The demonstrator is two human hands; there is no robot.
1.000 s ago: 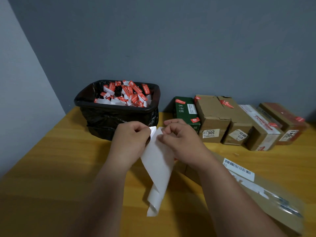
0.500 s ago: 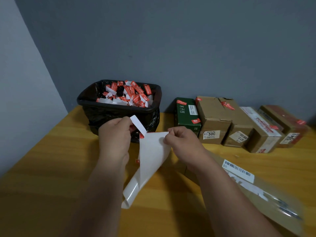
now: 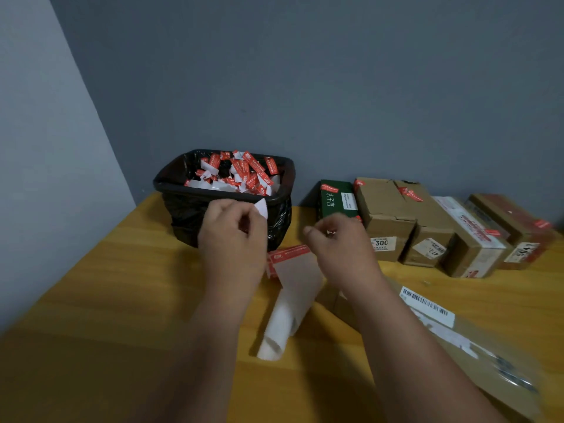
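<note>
Wooden table (image 3: 122, 285), black bin (image 3: 183, 215), boxes (image 3: 387, 209), curled sheet (image 3: 293, 288), perhaps a mailer (image 3: 488, 346)

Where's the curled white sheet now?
Head view, centre: the curled white sheet is between the left hand and right hand, in front of the black bin, beside the long flat parcel.

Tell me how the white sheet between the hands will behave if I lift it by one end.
Probably floppy: the sheet is thin and its near end curls into a loose roll. Likely very light, so a nudge may slide it across the table rather than tip it. It could also roll a little on that curl.
</note>
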